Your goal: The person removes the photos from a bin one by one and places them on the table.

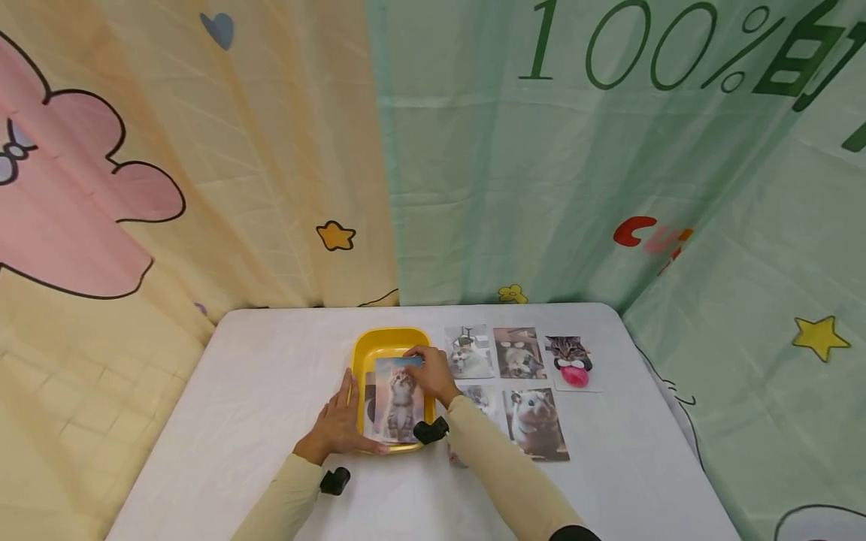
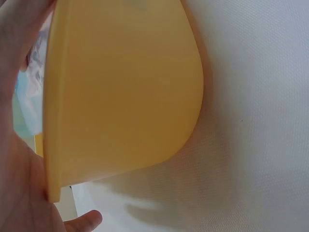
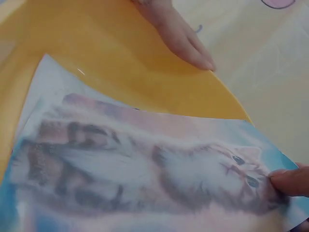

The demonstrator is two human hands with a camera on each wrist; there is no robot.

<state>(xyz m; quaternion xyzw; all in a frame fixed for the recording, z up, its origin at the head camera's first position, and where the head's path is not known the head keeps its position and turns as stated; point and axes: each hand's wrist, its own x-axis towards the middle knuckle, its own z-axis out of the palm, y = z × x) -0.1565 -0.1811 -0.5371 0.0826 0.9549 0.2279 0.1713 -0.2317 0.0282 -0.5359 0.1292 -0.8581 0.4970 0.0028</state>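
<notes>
A yellow tray (image 1: pixel 382 338) stands on the table, its deep side wall (image 2: pixel 125 87) filling much of the left wrist view. My left hand (image 1: pixel 336 425) rests against the tray's near left corner, fingers straight along the left rim and thumb along the near rim. Over the tray, my right hand (image 1: pixel 435 376) pinches a kitten picture card (image 1: pixel 399 402) by its far right corner. The thumb lies on the picture beside the kitten's face in the right wrist view. Beneath that card another card (image 3: pixel 60 79) lies in the tray, mostly covered.
Right of the tray, animal picture cards lie in two rows: a far row with a grey-white one (image 1: pixel 470 353), a brown-toned one (image 1: pixel 519 353) and a tabby cat (image 1: pixel 570 361); a near row with a hamster-like animal (image 1: pixel 537 422) and one (image 1: pixel 482 398) partly hidden by my right arm.
</notes>
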